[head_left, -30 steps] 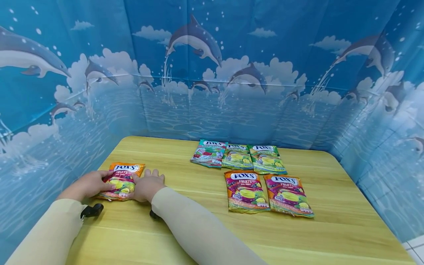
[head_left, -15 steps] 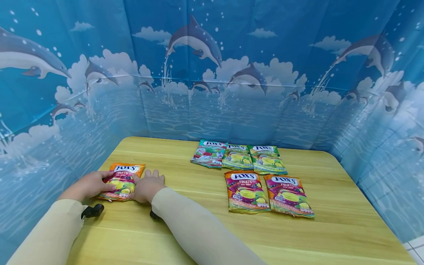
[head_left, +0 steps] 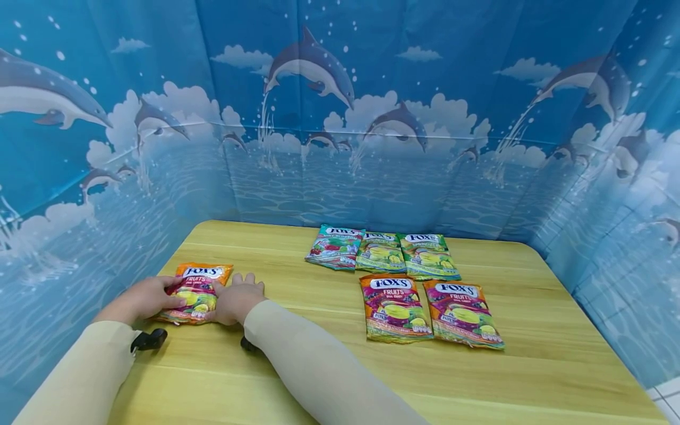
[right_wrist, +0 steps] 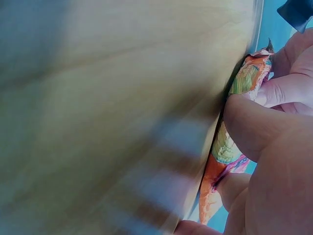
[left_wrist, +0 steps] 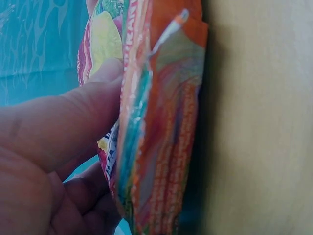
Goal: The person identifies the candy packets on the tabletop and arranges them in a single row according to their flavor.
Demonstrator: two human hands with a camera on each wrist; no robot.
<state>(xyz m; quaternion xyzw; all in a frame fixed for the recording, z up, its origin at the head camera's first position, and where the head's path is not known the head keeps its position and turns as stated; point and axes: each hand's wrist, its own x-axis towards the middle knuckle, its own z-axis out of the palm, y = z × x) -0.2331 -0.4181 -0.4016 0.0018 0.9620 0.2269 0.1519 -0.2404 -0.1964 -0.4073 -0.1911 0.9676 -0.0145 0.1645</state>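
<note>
An orange and purple bag of candy marked FOX'S Fruits lies face up near the table's left edge. My left hand grips its left side, the thumb over the printed face; the left wrist view has the thumb on the wrapper and other fingers bent beneath it. On the bag's opposite side rests my right hand, thumb and forefinger against the edge, the remaining fingers stretched out over the wood. From the right wrist, the bag's crinkled edge shows low along the tabletop, with that thumb touching it.
Two more Fruits bags lie side by side right of centre on the wooden table. Behind them sit a teal bag and two green Spring bags, close together. A dolphin-print curtain hangs around the back and sides.
</note>
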